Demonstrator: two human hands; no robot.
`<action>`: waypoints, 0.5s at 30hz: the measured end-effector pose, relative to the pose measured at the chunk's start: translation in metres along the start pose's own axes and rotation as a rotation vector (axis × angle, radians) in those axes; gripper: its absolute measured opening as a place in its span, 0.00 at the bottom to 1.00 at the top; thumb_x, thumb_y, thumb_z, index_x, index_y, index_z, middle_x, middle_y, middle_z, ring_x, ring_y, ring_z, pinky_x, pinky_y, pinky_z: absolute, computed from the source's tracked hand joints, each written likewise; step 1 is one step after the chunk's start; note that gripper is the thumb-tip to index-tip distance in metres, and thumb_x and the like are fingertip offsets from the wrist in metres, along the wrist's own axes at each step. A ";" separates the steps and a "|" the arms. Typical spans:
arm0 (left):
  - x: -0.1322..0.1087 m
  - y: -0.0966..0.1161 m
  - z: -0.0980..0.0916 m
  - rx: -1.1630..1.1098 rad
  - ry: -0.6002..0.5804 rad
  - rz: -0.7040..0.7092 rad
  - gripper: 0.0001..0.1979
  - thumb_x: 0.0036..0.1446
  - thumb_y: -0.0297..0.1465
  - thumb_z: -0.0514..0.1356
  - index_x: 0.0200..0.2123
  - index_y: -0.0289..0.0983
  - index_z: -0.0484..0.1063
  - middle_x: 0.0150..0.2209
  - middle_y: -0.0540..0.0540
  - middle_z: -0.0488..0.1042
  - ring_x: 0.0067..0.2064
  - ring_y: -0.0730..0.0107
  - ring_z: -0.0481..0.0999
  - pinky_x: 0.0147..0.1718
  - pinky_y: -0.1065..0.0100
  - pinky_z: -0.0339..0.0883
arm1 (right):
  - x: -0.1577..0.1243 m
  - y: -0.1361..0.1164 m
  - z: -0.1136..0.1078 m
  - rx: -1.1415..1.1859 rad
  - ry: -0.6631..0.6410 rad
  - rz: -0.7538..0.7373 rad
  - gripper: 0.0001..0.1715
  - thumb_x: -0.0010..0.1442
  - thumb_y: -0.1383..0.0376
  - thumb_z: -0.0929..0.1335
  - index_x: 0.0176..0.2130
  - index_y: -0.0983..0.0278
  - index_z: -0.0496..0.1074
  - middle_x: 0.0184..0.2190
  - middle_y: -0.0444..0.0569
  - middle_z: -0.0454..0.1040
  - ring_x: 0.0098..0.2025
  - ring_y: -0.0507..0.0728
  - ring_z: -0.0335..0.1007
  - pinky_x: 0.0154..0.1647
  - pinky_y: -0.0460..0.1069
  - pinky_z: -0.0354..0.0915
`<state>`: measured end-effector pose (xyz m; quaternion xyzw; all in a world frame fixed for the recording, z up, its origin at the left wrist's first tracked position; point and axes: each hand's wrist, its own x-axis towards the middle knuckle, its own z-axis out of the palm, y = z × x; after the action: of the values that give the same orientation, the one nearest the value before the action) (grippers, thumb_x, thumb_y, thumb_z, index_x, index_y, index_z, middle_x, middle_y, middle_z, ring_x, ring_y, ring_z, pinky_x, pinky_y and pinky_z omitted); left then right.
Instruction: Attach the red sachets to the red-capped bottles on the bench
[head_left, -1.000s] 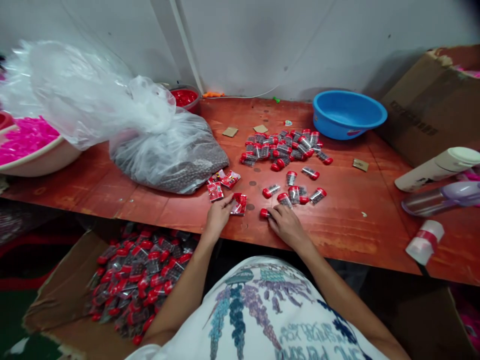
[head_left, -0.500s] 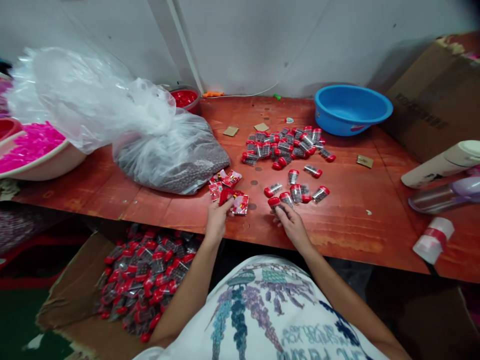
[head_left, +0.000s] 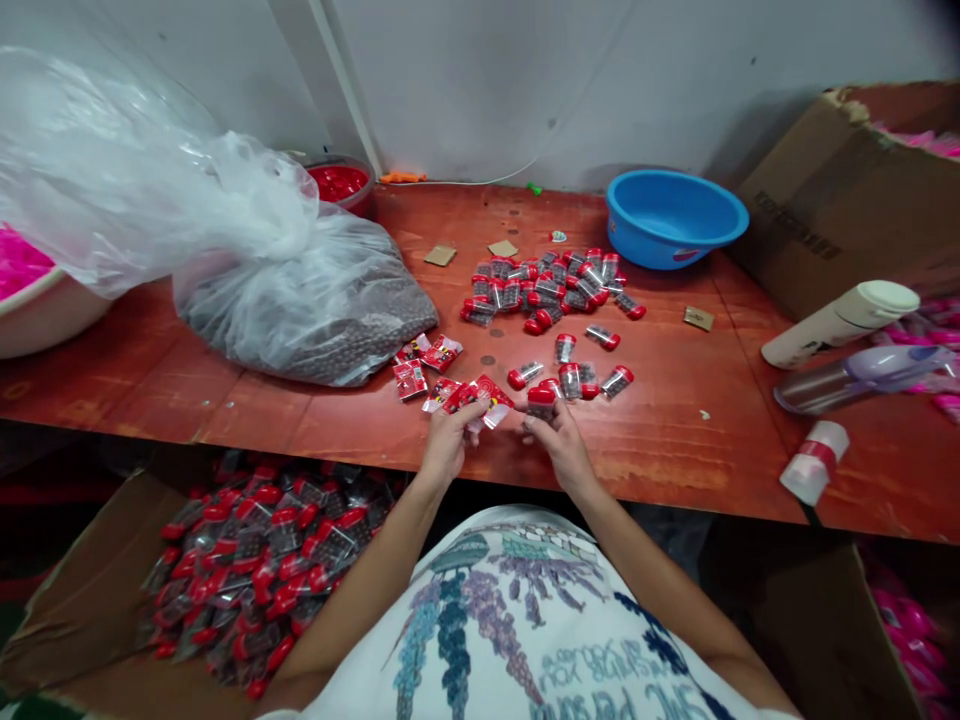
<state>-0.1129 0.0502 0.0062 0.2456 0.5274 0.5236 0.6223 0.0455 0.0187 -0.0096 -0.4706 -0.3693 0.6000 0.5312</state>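
Observation:
My left hand (head_left: 448,440) pinches a red printed packet (head_left: 487,393) near the table's front edge. More red packets (head_left: 410,380) lie just behind and to its left. My right hand (head_left: 559,440), fingers closed, holds a small clear bottle with a red cap (head_left: 541,400), a short gap to the right of the packet. Several similar bottles (head_left: 570,380) lie just beyond my right hand. Farther back is a larger pile of these red-capped bottles (head_left: 547,288), filled with dark pieces.
A big plastic bag of dark beads (head_left: 322,310) sits on the left of the red table (head_left: 675,440). At the back stand a blue basin (head_left: 675,225) and a red tub (head_left: 341,185). Bottles (head_left: 836,325) and a carton (head_left: 810,210) are right; a bottle-filled box (head_left: 67,600) is below left.
The camera view has shifted to the right. My left hand now has the red packet lifted and spread toward my right hand, and the held bottle and packet are closer together.

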 end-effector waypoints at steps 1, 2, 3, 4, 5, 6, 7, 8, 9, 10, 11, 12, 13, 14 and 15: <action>-0.002 -0.001 0.002 -0.008 -0.013 0.014 0.12 0.38 0.30 0.70 0.20 0.34 0.68 0.17 0.55 0.65 0.15 0.81 0.61 0.09 0.78 0.49 | 0.001 0.000 0.002 -0.006 0.005 -0.009 0.20 0.51 0.60 0.71 0.43 0.61 0.65 0.41 0.47 0.75 0.32 0.51 0.72 0.28 0.45 0.66; -0.004 -0.003 0.003 -0.015 -0.029 0.016 0.12 0.38 0.29 0.70 0.20 0.34 0.68 0.17 0.55 0.65 0.16 0.81 0.61 0.08 0.78 0.48 | 0.002 0.000 0.003 -0.016 0.014 -0.016 0.20 0.50 0.60 0.72 0.42 0.61 0.65 0.39 0.46 0.75 0.31 0.51 0.71 0.27 0.44 0.66; -0.007 -0.004 0.005 -0.021 -0.043 0.011 0.12 0.37 0.29 0.70 0.20 0.34 0.67 0.17 0.55 0.65 0.16 0.81 0.61 0.08 0.78 0.47 | 0.003 0.001 0.005 -0.027 0.023 -0.023 0.21 0.49 0.61 0.73 0.41 0.61 0.64 0.36 0.44 0.75 0.30 0.51 0.71 0.26 0.44 0.65; -0.009 -0.006 0.006 -0.026 -0.055 0.001 0.13 0.37 0.28 0.70 0.21 0.34 0.67 0.18 0.55 0.65 0.17 0.81 0.61 0.08 0.78 0.47 | 0.004 0.002 0.006 -0.035 0.034 -0.033 0.21 0.48 0.61 0.73 0.40 0.61 0.64 0.32 0.42 0.74 0.29 0.51 0.70 0.26 0.44 0.64; -0.012 -0.008 0.006 -0.032 -0.064 -0.012 0.12 0.37 0.28 0.70 0.21 0.34 0.68 0.18 0.55 0.66 0.17 0.81 0.62 0.08 0.78 0.48 | 0.004 0.003 0.006 -0.042 0.047 -0.047 0.21 0.48 0.61 0.73 0.39 0.61 0.64 0.30 0.41 0.74 0.27 0.51 0.68 0.25 0.44 0.63; -0.013 -0.009 0.007 -0.035 -0.075 -0.025 0.12 0.37 0.29 0.70 0.23 0.34 0.69 0.19 0.54 0.67 0.18 0.80 0.63 0.09 0.78 0.50 | 0.005 0.003 0.006 -0.052 0.060 -0.062 0.20 0.49 0.61 0.73 0.39 0.61 0.63 0.28 0.40 0.73 0.26 0.50 0.67 0.26 0.44 0.63; -0.015 -0.010 0.007 -0.035 -0.088 -0.037 0.12 0.37 0.29 0.70 0.24 0.33 0.70 0.20 0.53 0.69 0.19 0.79 0.65 0.09 0.78 0.53 | 0.005 0.004 0.006 -0.067 0.069 -0.076 0.20 0.49 0.61 0.73 0.39 0.61 0.63 0.27 0.39 0.72 0.25 0.50 0.67 0.26 0.44 0.63; -0.016 -0.012 0.007 -0.030 -0.102 -0.049 0.12 0.37 0.29 0.70 0.25 0.33 0.72 0.22 0.51 0.71 0.20 0.78 0.68 0.11 0.77 0.56 | 0.004 0.005 0.005 -0.086 0.075 -0.088 0.19 0.49 0.61 0.73 0.38 0.61 0.64 0.27 0.39 0.72 0.26 0.50 0.66 0.27 0.45 0.64; -0.016 -0.012 0.007 -0.021 -0.115 -0.058 0.12 0.37 0.29 0.70 0.26 0.32 0.73 0.23 0.50 0.73 0.22 0.76 0.70 0.12 0.77 0.59 | 0.004 0.005 0.005 -0.107 0.077 -0.100 0.19 0.49 0.61 0.73 0.38 0.61 0.64 0.27 0.40 0.72 0.26 0.50 0.67 0.28 0.45 0.64; -0.016 -0.013 0.007 -0.015 -0.120 -0.065 0.12 0.37 0.29 0.71 0.26 0.32 0.73 0.24 0.48 0.74 0.23 0.74 0.72 0.13 0.76 0.60 | 0.004 0.005 0.004 -0.126 0.078 -0.107 0.19 0.49 0.61 0.73 0.39 0.61 0.64 0.27 0.40 0.72 0.27 0.51 0.67 0.29 0.46 0.65; -0.015 -0.013 0.007 -0.016 -0.114 -0.068 0.12 0.36 0.28 0.71 0.26 0.31 0.73 0.24 0.47 0.75 0.23 0.73 0.73 0.13 0.76 0.61 | 0.004 0.004 0.002 -0.142 0.078 -0.103 0.20 0.49 0.60 0.73 0.39 0.61 0.64 0.27 0.40 0.71 0.27 0.51 0.67 0.28 0.46 0.65; -0.015 -0.013 0.007 -0.030 -0.098 -0.072 0.12 0.36 0.27 0.71 0.26 0.32 0.73 0.24 0.47 0.75 0.23 0.73 0.73 0.14 0.76 0.61 | 0.003 0.003 0.001 -0.155 0.076 -0.090 0.20 0.50 0.59 0.73 0.39 0.60 0.63 0.27 0.40 0.71 0.26 0.51 0.67 0.27 0.46 0.65; -0.013 -0.012 0.008 -0.056 -0.073 -0.081 0.12 0.35 0.26 0.71 0.25 0.32 0.73 0.24 0.48 0.75 0.22 0.74 0.73 0.14 0.77 0.61 | 0.003 0.003 0.000 -0.165 0.074 -0.073 0.19 0.51 0.57 0.72 0.39 0.60 0.63 0.27 0.41 0.71 0.25 0.51 0.67 0.25 0.45 0.64; -0.012 -0.011 0.009 -0.088 -0.045 -0.096 0.12 0.35 0.25 0.71 0.25 0.32 0.73 0.23 0.49 0.75 0.21 0.75 0.72 0.14 0.77 0.61 | 0.002 0.002 -0.002 -0.173 0.068 -0.055 0.18 0.53 0.56 0.71 0.39 0.60 0.63 0.27 0.41 0.71 0.25 0.51 0.66 0.23 0.45 0.63; -0.011 -0.009 0.009 -0.123 -0.017 -0.115 0.11 0.34 0.25 0.71 0.25 0.32 0.73 0.22 0.49 0.75 0.21 0.77 0.71 0.14 0.78 0.61 | 0.001 0.001 -0.003 -0.181 0.054 -0.039 0.18 0.55 0.55 0.69 0.40 0.60 0.63 0.28 0.42 0.70 0.24 0.51 0.66 0.21 0.44 0.62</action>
<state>-0.0998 0.0399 0.0056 0.1807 0.5021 0.5163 0.6699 0.0485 0.0192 -0.0115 -0.5256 -0.4166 0.5409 0.5077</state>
